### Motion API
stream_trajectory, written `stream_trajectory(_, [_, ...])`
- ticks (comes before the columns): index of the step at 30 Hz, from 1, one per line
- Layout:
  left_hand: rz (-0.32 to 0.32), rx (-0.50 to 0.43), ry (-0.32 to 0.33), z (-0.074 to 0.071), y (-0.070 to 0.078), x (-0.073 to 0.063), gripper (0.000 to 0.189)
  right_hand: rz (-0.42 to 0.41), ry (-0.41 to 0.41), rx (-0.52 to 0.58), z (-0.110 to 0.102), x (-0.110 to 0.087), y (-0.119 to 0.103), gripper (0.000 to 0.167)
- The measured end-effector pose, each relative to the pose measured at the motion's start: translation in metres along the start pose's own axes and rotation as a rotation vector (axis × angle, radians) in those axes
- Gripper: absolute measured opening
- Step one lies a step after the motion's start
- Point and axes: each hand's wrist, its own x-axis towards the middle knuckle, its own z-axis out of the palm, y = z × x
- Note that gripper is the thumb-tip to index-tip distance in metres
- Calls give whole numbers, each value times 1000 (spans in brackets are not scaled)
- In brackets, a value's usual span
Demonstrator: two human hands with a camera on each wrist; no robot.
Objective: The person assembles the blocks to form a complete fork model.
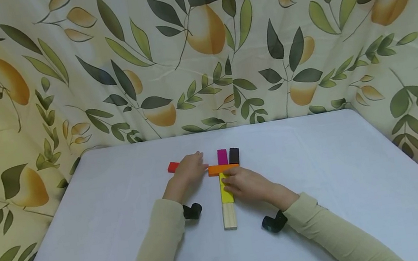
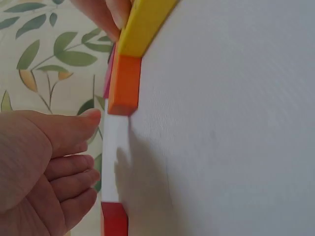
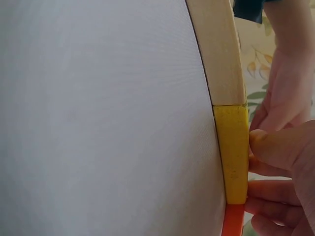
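Observation:
My left hand (image 1: 189, 169) hovers between a red block (image 1: 172, 167) and the left end of an orange block (image 1: 215, 171). Its fingers are loosely bent and hold nothing; in the left wrist view a gap separates them from the orange block. My right hand (image 1: 250, 185) rests its fingertips on a yellow block (image 3: 234, 157), near where that meets the orange one. The orange block lies crosswise. The yellow block runs from it toward me, and a plain wood block (image 1: 229, 216) continues the line. Part of the yellow block is hidden under the right hand.
Behind the orange block lie a magenta block (image 1: 222, 156) and a black block (image 1: 234, 156), side by side. All are on a white-covered table (image 1: 90, 256). A patterned curtain (image 1: 202, 82) hangs behind it. Black wrist cameras (image 1: 274, 223) sit beneath both wrists.

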Motion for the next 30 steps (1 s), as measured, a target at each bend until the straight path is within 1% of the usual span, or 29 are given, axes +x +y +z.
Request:
stream_trajectory(3, [-28,-21,10,-1,-9,-7,55,2,-8,5,-1,1,-2,31])
stream_trajectory(6, [-36,-30,26,-3,-16,-12,55,0,-12,-10,-1,1,-3,31])
stream_trajectory(9, [-19,7,64,-4,-24,-14,49,-6,-7,-23,-1,1,-2,30])
stream_trajectory(13, [-22,35,104,-7,-32,-19,48,-8,1,-26,1,0,0,30])
stream_trajectory(15, [-31,32,120,-10,-34,-21,53,-9,6,-25,1,0,0,30])
stream_trajectory(18, [-42,41,154,-12,-37,-24,52,-12,3,-27,1,0,0,30])
stream_trajectory(20, [-44,69,170,-11,-38,-25,49,-6,-1,-22,1,0,1,30])
stream_trajectory(24, [-49,136,185,-7,-39,-27,37,22,-13,-19,1,-1,0,32])
stream_trajectory(27, [-57,150,207,-4,-38,-28,30,24,-8,-16,1,-1,0,32])
stream_trajectory(30, [-69,150,227,-3,-37,-27,28,13,1,-17,2,-1,0,31])
